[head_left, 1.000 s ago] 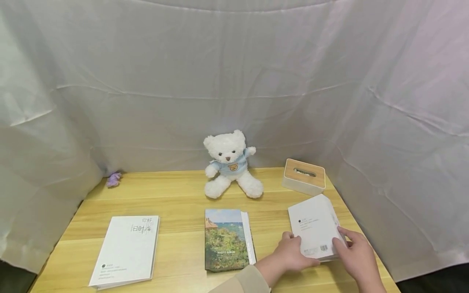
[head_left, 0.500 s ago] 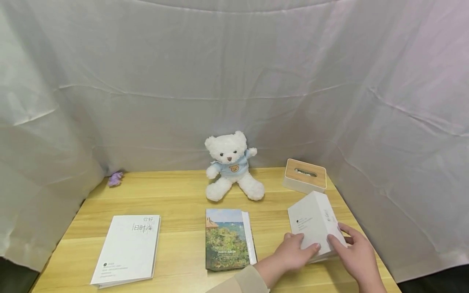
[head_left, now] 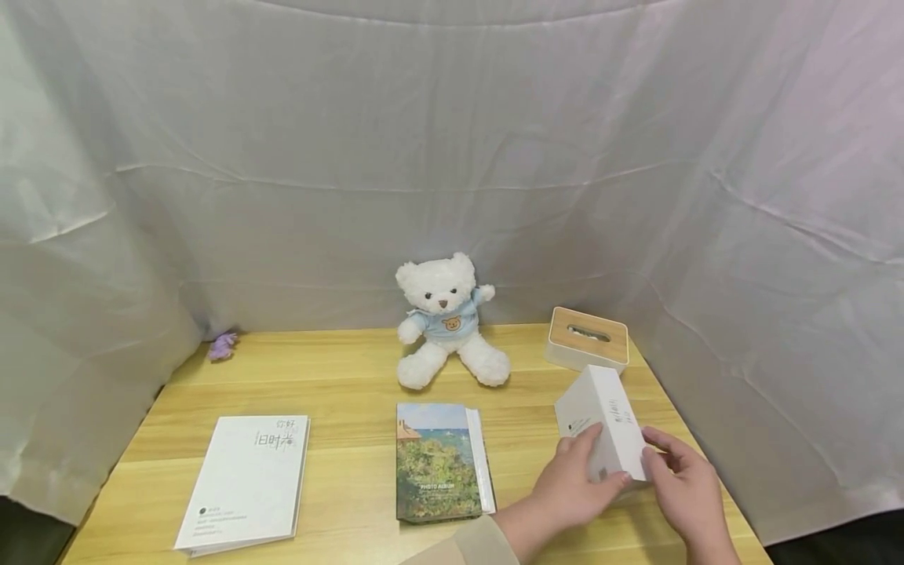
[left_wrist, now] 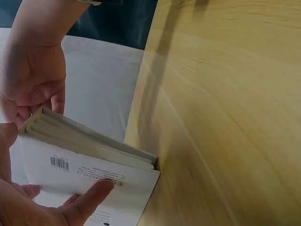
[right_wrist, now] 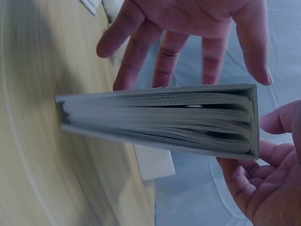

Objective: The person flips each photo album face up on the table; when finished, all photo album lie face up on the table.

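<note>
A thick white photo album point(head_left: 621, 420) stands tilted on the right of the table, its spine raised and its barcoded cover facing left. My left hand point(head_left: 568, 482) lies with spread fingers against that cover, as the left wrist view also shows with a straight finger point(left_wrist: 96, 200) on the white surface. At the spine's near corner, my right hand point(head_left: 685, 486) holds the album between thumb and fingers. In the right wrist view, the bundled pages point(right_wrist: 188, 120) show between the covers, with the right hand point(right_wrist: 277, 183) beside the spine.
Another photo album point(head_left: 445, 463) with a painted landscape lies mid-table. A second white album point(head_left: 243, 482) lies on the left. Behind are a white teddy bear point(head_left: 441, 322) and a wooden-topped tissue box point(head_left: 588, 337). A purple item point(head_left: 222, 345) sits at the back left, before grey curtains point(head_left: 318, 235).
The white album on the right has tipped from nearly flat to steeply tilted, its spine turning upward and leftward. My left hand has shifted with it along the cover.
</note>
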Demonstrator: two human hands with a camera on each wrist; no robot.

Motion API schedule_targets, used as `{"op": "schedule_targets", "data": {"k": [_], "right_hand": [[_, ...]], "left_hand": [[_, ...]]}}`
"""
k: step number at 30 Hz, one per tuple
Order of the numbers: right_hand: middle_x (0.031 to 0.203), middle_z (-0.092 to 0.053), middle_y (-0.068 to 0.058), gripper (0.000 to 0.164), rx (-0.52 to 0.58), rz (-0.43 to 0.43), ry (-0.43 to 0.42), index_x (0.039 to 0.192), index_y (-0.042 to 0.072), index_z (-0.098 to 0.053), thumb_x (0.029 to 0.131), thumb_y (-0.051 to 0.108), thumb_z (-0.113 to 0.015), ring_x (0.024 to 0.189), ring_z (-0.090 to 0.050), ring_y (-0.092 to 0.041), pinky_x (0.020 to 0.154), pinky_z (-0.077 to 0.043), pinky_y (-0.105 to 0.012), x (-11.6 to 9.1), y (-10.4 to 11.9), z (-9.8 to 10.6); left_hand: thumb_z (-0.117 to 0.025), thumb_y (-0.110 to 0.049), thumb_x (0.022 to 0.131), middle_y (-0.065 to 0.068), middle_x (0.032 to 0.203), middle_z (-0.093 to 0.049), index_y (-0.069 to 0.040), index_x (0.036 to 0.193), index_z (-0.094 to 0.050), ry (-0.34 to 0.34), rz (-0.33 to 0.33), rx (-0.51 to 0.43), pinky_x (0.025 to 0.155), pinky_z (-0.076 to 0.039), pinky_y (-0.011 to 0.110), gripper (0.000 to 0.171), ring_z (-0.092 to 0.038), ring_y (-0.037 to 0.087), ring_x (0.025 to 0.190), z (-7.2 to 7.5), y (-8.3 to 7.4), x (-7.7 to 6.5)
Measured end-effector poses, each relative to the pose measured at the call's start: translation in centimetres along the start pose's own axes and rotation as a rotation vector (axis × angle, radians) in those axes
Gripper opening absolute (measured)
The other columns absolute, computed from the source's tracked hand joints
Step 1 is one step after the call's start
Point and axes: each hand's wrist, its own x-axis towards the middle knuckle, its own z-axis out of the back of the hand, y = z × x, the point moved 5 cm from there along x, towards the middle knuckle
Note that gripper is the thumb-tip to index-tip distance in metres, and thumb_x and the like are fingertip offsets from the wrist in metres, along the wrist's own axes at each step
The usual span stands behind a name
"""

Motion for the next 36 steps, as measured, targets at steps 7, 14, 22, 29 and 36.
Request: {"op": "schedule_targets", "data": {"k": [7, 14, 22, 29, 36], "right_hand": [[0.125, -0.069, -0.031, 0.031, 0.098, -0.003, 0.027, 0.129, -0.015, -0.066, 0.101, -0.003, -0.059, 0.085, -0.064, 0.007, 0.067, -0.055, -0.016, 0.0, 0.0, -0.5], [0.12, -0.074, -0.022, 0.033, 0.197, -0.084, 0.102, 0.133, -0.018, -0.062, 0.105, -0.002, -0.058, 0.089, -0.066, 0.004, 0.073, -0.059, -0.02, 0.2, -0.9, -0.8], [0.097, -0.075, 0.017, 0.033, 0.331, -0.126, 0.138, 0.13, -0.022, -0.062, 0.105, 0.001, -0.061, 0.087, -0.068, 0.0, 0.071, -0.06, -0.022, 0.3, -1.3, -1.1], [0.092, -0.075, 0.017, 0.032, 0.333, -0.154, 0.21, 0.125, -0.022, -0.064, 0.106, 0.004, -0.062, 0.08, -0.069, -0.005, 0.066, -0.06, -0.028, 0.1, -2.0, -1.7], [0.093, -0.075, 0.015, 0.031, 0.282, -0.191, 0.274, 0.121, -0.017, -0.069, 0.107, 0.01, -0.061, 0.084, -0.07, -0.005, 0.071, -0.061, -0.032, 0.1, -2.9, -2.6]], "left_hand": [[-0.074, -0.059, 0.092, 0.007, 0.134, -0.058, -0.042, 0.165, -0.032, -0.013, 0.0, 0.02, 0.084, -0.055, 0.032, 0.086, -0.062, 0.015, 0.101, 0.5, -0.4, -0.2], [-0.072, -0.057, 0.094, 0.008, 0.138, -0.056, -0.047, 0.164, -0.032, -0.014, -0.017, 0.048, 0.085, -0.054, 0.033, 0.081, -0.061, 0.016, 0.102, 0.9, -0.8, -0.2], [-0.074, -0.05, 0.092, 0.004, 0.128, -0.055, -0.043, 0.159, -0.044, -0.014, -0.009, 0.006, 0.083, -0.052, 0.029, 0.074, -0.057, 0.013, 0.092, 1.1, -0.9, -0.2], [-0.083, -0.053, 0.086, 0.003, 0.128, -0.056, -0.038, 0.151, -0.047, -0.052, 0.03, -0.001, 0.087, -0.053, 0.032, 0.076, -0.059, 0.013, 0.098, 1.4, -0.7, 0.1], [-0.089, -0.06, 0.076, -0.002, 0.125, -0.061, -0.035, 0.14, -0.053, -0.139, 0.046, -0.01, 0.078, -0.051, 0.031, 0.078, -0.058, 0.01, 0.092, 2.2, -0.4, 0.4]]}}
